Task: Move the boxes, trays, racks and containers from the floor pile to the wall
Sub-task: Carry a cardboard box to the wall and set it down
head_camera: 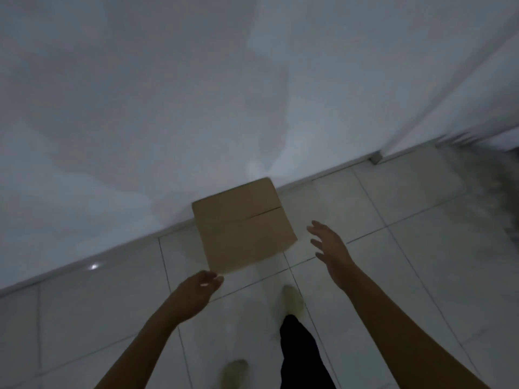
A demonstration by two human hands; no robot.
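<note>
So, box: plain cardboard box (243,226), shut flaps, sitting against the white wall (140,108) on the tiled floor (421,248)
left hand (198,290): fingers loosely curled, holding nothing, just by the near corner; touching or not, can't tell
right hand (330,247): fingers spread, empty, just beside the box
hard to see: dim, blurry; dark smear at right edge unreadable
cut off: my shoes (293,300), partly

Floor (421,262): pale glossy tiles with thin dark grout lines. Cardboard box (243,226) sits on it, flaps closed, far edge against the base of the white wall (168,108). Two light shoes (293,301) stand on the near tiles.
</note>
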